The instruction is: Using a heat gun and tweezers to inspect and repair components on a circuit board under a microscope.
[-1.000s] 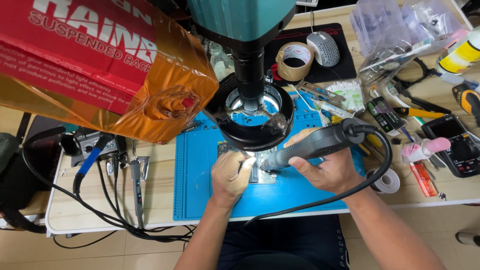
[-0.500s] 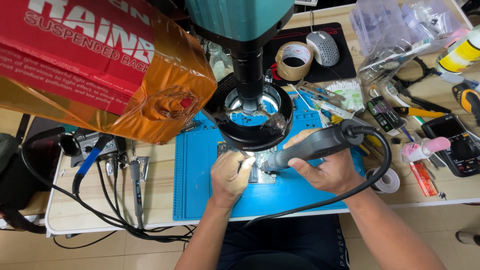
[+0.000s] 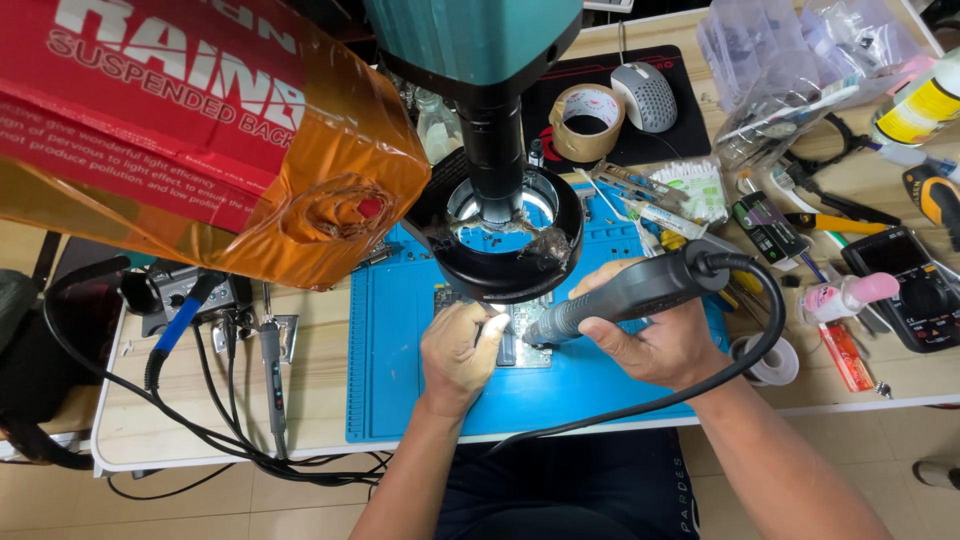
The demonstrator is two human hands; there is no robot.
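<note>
Cables, black and rubbery, trail off the pale wooden surface (image 3: 320,340) well to the left of the hands, past a slim blue-handled soldering iron (image 3: 180,325). Above them hangs a glossy red carton wrapped in amber film (image 3: 200,130).

The left hand (image 3: 462,350) is curled, fingertips pinching down on a small grey circuit board (image 3: 520,345) that lies on the matte blue silicone work mat (image 3: 400,370), directly between both hands and under the black ring light of the teal microscope (image 3: 500,225). The right hand (image 3: 655,335) is wrapped around a dark grey, ribbed, pen-shaped hot-air handpiece (image 3: 625,295), its nozzle slanting down to the board, its thick black cord (image 3: 750,350) looping off behind the wrist.

To my eye, steady work here means keeping the board pinned flat, resting the right wrist on the mat, and holding the nozzle just off the surface.

Beyond the right hand sit a tan tape roll (image 3: 587,120), a grey mesh mouse (image 3: 650,95) and crinkled clear bags (image 3: 790,60).
</note>
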